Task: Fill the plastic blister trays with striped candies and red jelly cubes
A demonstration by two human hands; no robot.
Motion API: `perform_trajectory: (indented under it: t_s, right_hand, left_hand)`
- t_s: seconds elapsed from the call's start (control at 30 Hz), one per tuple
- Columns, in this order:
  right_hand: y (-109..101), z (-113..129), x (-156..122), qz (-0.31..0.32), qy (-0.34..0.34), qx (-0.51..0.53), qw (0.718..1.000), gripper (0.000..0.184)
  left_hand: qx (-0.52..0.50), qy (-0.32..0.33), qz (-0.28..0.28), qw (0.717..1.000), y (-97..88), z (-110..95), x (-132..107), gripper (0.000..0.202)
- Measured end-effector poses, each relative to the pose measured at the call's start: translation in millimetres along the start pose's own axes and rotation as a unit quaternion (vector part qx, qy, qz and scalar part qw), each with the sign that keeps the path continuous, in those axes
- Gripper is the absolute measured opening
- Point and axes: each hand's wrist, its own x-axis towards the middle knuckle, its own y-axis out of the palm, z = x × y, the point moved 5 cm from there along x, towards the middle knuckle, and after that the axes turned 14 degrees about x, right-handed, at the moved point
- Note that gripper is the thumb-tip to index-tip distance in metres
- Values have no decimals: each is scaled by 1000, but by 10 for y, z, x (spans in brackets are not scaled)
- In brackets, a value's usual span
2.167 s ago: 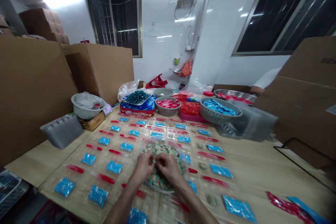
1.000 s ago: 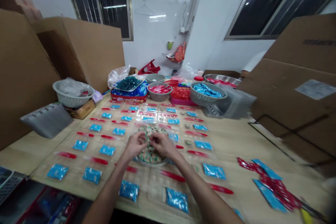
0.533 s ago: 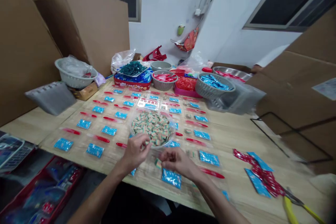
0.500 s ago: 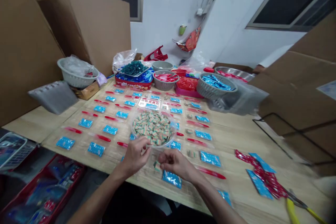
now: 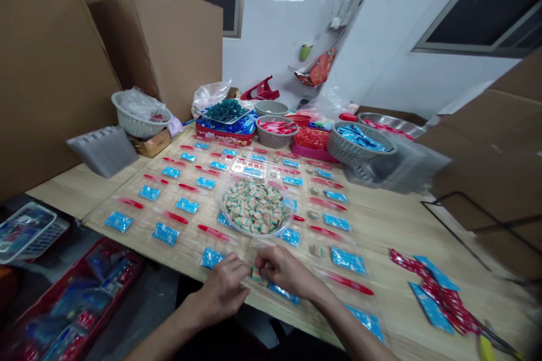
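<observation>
A round clear bowl (image 5: 254,206) heaped with small striped blocks in pale green, cream and pink stands at mid-table. Just in front of it, my right hand (image 5: 283,272) is closed in a pinch over a clear plastic tray. Beside its fingertips a small striped block (image 5: 256,273) shows in that tray. My left hand (image 5: 226,287) is closed, fingers curled, left of the same block; what its fingertips hold is hidden. A blue packet (image 5: 284,294) lies partly under my right hand. Another blue packet (image 5: 211,258) lies by my left hand.
Rows of clear trays with blue packets and red pens (image 5: 214,233) cover the table. Baskets of parts (image 5: 277,132) line the back. At right lie red and blue packets (image 5: 432,296) and yellow-handled scissors (image 5: 486,348). Cardboard boxes (image 5: 178,39) flank the table.
My left hand has come down from the bowl's front rim to the tray beside my right hand. My right hand stays at the tray. The view has shifted slightly.
</observation>
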Motion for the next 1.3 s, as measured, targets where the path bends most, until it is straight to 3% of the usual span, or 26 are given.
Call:
perform_trajectory:
  t_s: [0.2,0.33,0.57,0.8,1.07,1.3]
  right_hand:
    - [218,-86,-106,-34,-46,-196,979,24]
    - [311,-104,-141,-49,-65,-232,969,19]
    - [282,-72,-70,-46,-36,-249,967,18]
    - [144,-60,-122,-52,-17,-183,982,19]
    - [295,-90,-180,-53,-23,-223,973,21]
    - [242,-135,-161,-61,-11,-182,981,18]
  left_hand:
    - [49,30,16,998,99,-23,19,12]
    - [93,75,13,993,98,-64,6,17]
    - [153,120,39,980,39,-134,-8,20]
    - [167,125,48,977,74,-150,-2,27]
    - [187,133,50,972,176,-149,-22,29]
    - [162,107,33,980,207,-118,-28,28]
